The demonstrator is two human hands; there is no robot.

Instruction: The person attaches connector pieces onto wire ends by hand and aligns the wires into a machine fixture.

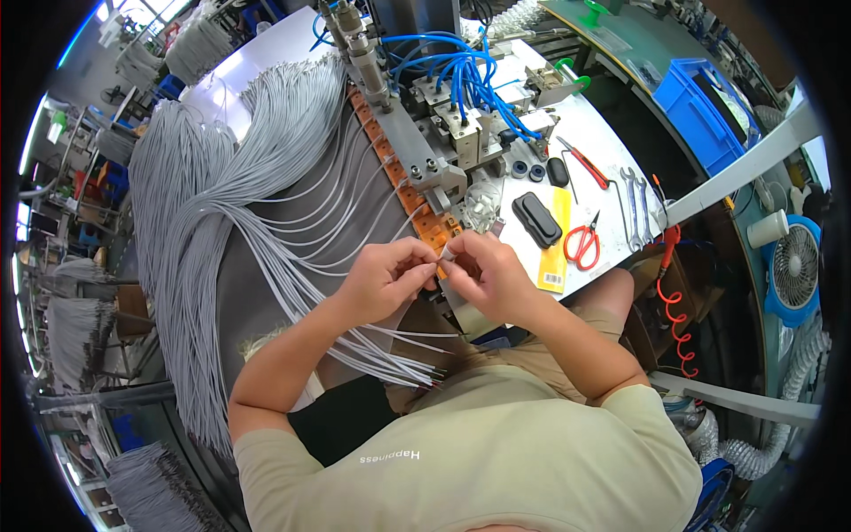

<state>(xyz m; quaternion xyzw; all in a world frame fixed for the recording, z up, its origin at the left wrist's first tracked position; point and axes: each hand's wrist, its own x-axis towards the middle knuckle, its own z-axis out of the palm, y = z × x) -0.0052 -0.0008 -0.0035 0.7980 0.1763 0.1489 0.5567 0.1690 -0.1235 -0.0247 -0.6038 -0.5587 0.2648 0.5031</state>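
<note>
My left hand (pixel 387 279) and my right hand (pixel 489 273) meet at the near end of an orange fixture rail (pixel 433 229), fingertips pinched together. A small whitish bit (pixel 448 254) shows at the right fingertips; I cannot tell whether it is a part or a finger wrap. What the left fingers pinch is hidden. Left of the hands, a thick bundle of grey cables (pixel 222 191) spreads over the table, with single cables running to the rail. Loose cable ends (pixel 412 363) hang below my left forearm, over my lap.
A machine (pixel 443 115) with blue air tubes (pixel 465 66) stands beyond the rail. To the right lie a black case (pixel 536 220), a yellow packet (pixel 554 266), red-handled scissors (pixel 582 246) and wrenches (pixel 633 208). Farther right are a coiled red hose (pixel 675 324), blue fan (pixel 792 266) and blue crate (pixel 700 115).
</note>
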